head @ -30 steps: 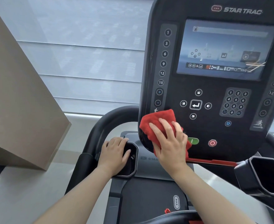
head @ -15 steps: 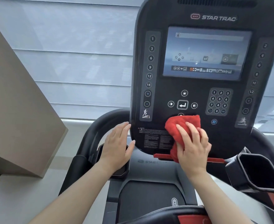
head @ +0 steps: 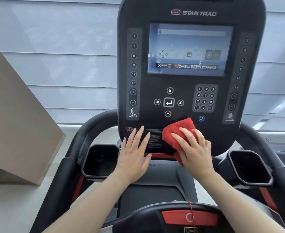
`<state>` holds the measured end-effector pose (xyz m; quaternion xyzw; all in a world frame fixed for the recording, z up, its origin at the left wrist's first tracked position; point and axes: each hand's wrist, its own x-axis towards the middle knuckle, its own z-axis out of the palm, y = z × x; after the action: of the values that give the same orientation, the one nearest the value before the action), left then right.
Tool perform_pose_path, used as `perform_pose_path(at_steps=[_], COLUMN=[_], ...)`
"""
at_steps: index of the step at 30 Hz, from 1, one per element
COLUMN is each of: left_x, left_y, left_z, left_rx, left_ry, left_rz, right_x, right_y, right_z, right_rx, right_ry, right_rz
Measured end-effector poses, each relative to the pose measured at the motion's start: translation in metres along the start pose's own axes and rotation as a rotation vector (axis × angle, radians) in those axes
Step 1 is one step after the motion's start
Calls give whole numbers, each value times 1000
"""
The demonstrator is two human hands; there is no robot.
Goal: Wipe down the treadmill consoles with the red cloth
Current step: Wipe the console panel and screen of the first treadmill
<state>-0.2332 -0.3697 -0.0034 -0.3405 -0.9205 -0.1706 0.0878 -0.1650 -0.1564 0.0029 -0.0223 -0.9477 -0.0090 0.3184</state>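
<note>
The black Star Trac treadmill console [head: 185,83] stands upright in front of me, its screen lit and button pads below it. A folded red cloth [head: 178,130] lies against the console's lower middle, just under the arrow keys. My right hand [head: 194,148] presses flat on the cloth with fingers spread; its thumb is hidden. My left hand [head: 133,152] lies flat with straight fingers on the console's lower left edge, over the small warning text, just left of the cloth.
Black cup holders sit at the left [head: 101,160] and right [head: 249,167] below the console. A curved black handlebar [head: 89,130] rings it. A beige slanted panel [head: 17,123] fills the left side. A red stop bar [head: 173,217] lies near the bottom edge. Window blinds [head: 62,56] hang behind.
My right hand slid the cloth from the console's lower left toward its lower middle. My left hand left the left cup holder and came up flat onto the console's lower edge.
</note>
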Motion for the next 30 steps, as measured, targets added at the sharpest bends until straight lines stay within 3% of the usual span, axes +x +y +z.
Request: perform_pose_path(at_steps=[9, 14, 17, 22, 27, 30], left_x=[0, -5, -6, -5, 18, 41], left_y=[37, 45, 44, 40, 51, 67], left_z=[31, 39, 37, 29, 17, 14], left_rx=[66, 64, 59, 68, 105, 109], left_ry=[-19, -16, -20, -24, 35, 47], left_rz=[-85, -94, -100, -101, -50, -10], right_x=[-12, -2, -7, -21, 20, 29], right_y=[42, 20, 36, 85, 98, 103], right_z=[-12, -7, -7, -20, -31, -32], right_rx=[77, 72, 16, 6, 66, 82], right_ry=[-19, -24, -21, -22, 49, 61], right_rz=[123, -89, -119, -25, 152, 145])
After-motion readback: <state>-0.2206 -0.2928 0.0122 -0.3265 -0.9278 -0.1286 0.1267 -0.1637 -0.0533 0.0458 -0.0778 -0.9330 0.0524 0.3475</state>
